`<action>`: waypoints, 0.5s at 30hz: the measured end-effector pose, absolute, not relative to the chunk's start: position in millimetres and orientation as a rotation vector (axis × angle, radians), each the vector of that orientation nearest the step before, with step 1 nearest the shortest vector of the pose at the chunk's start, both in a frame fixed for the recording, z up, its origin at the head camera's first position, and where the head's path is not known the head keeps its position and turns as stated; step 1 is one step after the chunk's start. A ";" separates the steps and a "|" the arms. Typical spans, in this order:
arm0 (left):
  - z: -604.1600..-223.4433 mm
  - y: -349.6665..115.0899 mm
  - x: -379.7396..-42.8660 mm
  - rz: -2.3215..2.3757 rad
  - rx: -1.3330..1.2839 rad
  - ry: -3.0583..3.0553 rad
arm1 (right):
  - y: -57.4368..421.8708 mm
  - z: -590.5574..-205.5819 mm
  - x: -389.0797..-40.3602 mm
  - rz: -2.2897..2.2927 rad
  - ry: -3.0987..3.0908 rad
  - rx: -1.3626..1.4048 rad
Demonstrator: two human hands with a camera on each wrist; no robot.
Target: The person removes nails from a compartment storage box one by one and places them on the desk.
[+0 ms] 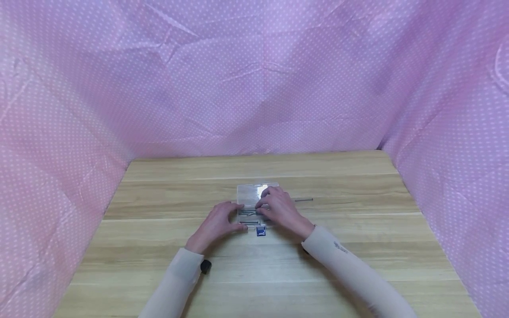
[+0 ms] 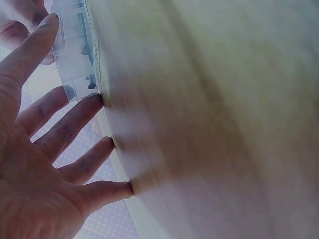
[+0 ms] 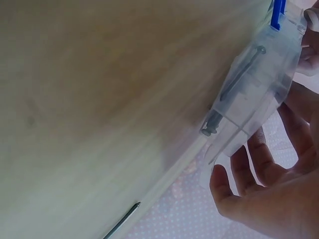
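Note:
A clear plastic box [image 1: 247,194] with its lid raised lies on the table, holding several metal nails or screws [image 1: 249,223] in compartments. A blue latch [image 1: 260,231] shows at its front. My left hand [image 1: 218,221] holds the box's left end, thumb at the front edge and fingers at the side and back; in the left wrist view its lower fingertips [image 2: 110,142] meet the table. Over the box, my right hand [image 1: 281,211] reaches in with thumb and forefinger close together near the nails. Whether it pinches one is hidden. In the right wrist view its fingers [image 3: 260,154] bend behind the box [image 3: 249,107].
One loose nail or screw [image 1: 304,200] lies on the wooden table [image 1: 338,274], right of the box; its pointed end [image 3: 130,209] shows in the right wrist view. Pink dotted cloth [image 1: 254,88] hangs behind the table and along both sides.

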State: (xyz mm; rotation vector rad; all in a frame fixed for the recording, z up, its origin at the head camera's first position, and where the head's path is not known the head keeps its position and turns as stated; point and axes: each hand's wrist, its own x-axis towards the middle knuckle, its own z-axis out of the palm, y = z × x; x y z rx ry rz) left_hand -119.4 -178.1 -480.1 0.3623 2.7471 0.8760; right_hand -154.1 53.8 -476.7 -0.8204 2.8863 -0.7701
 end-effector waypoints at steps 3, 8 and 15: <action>-480.1 -177.7 -119.6 0.880 0.355 2.745 | 52.5 -478.1 -155.3 -0.755 2.881 -0.801; -480.5 -176.6 -120.7 0.863 0.351 2.745 | 51.7 -479.9 -157.5 -0.723 2.881 -0.819; -481.6 -176.2 -120.8 0.860 0.353 2.747 | 52.2 -478.7 -159.6 -0.694 2.863 -0.861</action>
